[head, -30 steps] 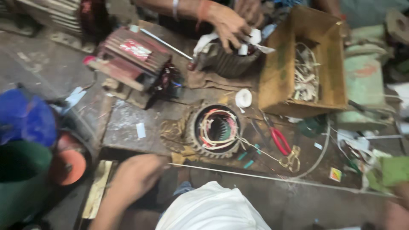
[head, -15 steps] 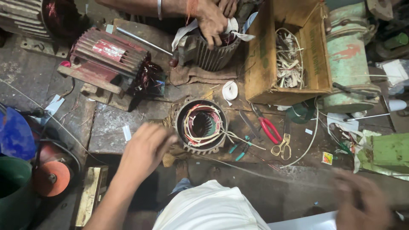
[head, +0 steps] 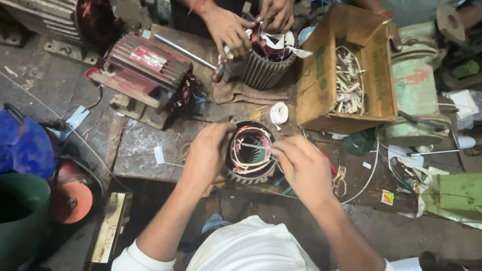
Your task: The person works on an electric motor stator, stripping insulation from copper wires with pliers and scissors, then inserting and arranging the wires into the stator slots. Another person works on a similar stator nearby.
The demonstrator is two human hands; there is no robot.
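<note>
The left hand [head: 208, 150] cups the left rim of a round motor stator [head: 249, 150] that lies on the grimy workbench [head: 140, 150], fingers curled together against its housing. The right hand [head: 301, 168] rests at the stator's right edge, fingertips pinched on the pale winding wires [head: 261, 159] that trail out of the copper coils. Beyond it, a co-worker's hands [head: 228, 27] work on a second ribbed stator [head: 266, 65], just left of a wooden box [head: 321, 85] of scrap strips.
</note>
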